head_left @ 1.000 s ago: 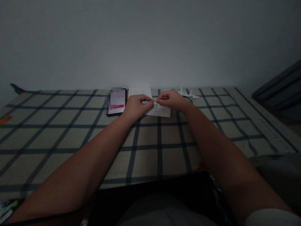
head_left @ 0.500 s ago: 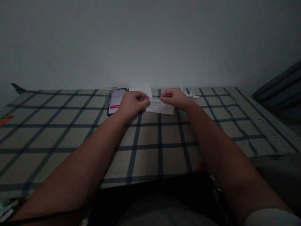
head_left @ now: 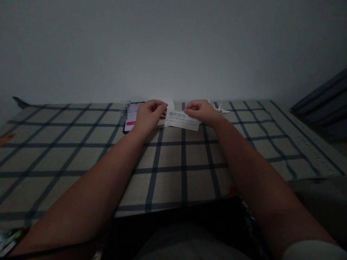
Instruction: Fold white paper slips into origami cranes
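A small white paper sheet with dark printed characters and finer lines of text slants above the checked cloth. My right hand pinches its upper right edge between thumb and bent fingers. At the sheet's upper left, my left hand has thumb and index tips close together, other fingers curled below near the paper. Whether anything is between those tips I cannot make out. Behind my right hand lies a folded white paper crane, partly hidden. A phone with a lit screen lies left of my left hand, which covers part of it.
The checked cloth covers the table up to the wall. Another white paper lies behind my left hand. An orange object is at the far left, and dark striped fabric hangs at the right.
My left hand has shifted up and left, off the sheet's top edge. The sheet now tilts down to the right, and more of its print shows. My right hand has barely moved.
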### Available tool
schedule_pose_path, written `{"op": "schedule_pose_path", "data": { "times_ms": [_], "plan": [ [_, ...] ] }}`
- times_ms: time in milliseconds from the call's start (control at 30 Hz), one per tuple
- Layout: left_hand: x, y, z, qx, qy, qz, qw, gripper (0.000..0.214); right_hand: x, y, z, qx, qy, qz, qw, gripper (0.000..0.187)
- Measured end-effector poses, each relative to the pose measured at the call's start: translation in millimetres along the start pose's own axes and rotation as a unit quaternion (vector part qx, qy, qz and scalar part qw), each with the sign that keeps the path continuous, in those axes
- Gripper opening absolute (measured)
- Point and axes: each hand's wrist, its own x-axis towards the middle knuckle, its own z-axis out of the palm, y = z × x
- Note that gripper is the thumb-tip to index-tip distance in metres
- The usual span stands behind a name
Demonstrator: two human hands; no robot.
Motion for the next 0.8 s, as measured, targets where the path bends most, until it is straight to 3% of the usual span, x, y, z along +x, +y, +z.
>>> {"op": "schedule_pose_path", "data": {
  "times_ms": [233,533,800],
  "plan": [
    [-15,6,5.4,0.024,-0.106,0.016,0.994,0.038,4,6,4,0.013,-0.014,-0.012,1.0,0.019],
    [-17,10,6.2,0.096,-0.136,0.068,0.984,0.041,-2,-5,11,0.03,-0.051,0.019,0.998,0.019],
    [-17,8,6.8,0.108,-0.11,0.101,0.983,0.037,-2,-6,10,0.031,-0.057,0.013,0.998,0.011]
  ]
}}
